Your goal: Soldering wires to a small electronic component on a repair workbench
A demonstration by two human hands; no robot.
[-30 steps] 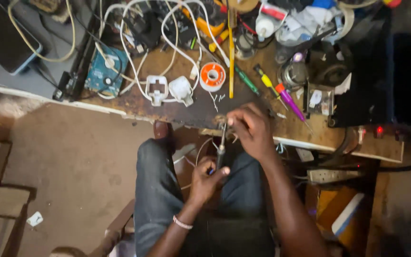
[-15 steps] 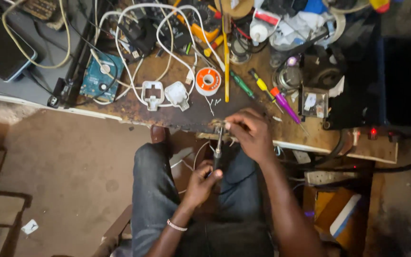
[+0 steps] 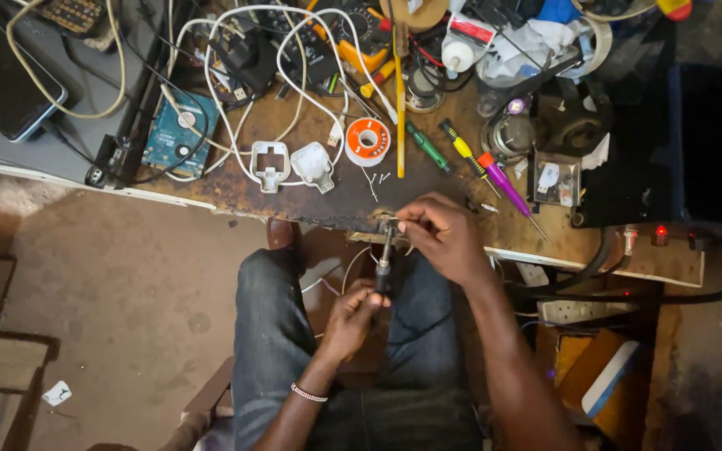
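Left hand (image 3: 351,311) grips screwdriver (image 3: 383,263) handle, shaft pointing away, up to small part (image 3: 388,222) pinched by right hand (image 3: 443,238) at bench (image 3: 327,200) edge.

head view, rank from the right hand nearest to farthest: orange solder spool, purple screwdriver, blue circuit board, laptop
From the right hand at the bench edge:
1. purple screwdriver, just up and to its right
2. orange solder spool, up and left
3. blue circuit board, far left on the bench
4. laptop, far left corner
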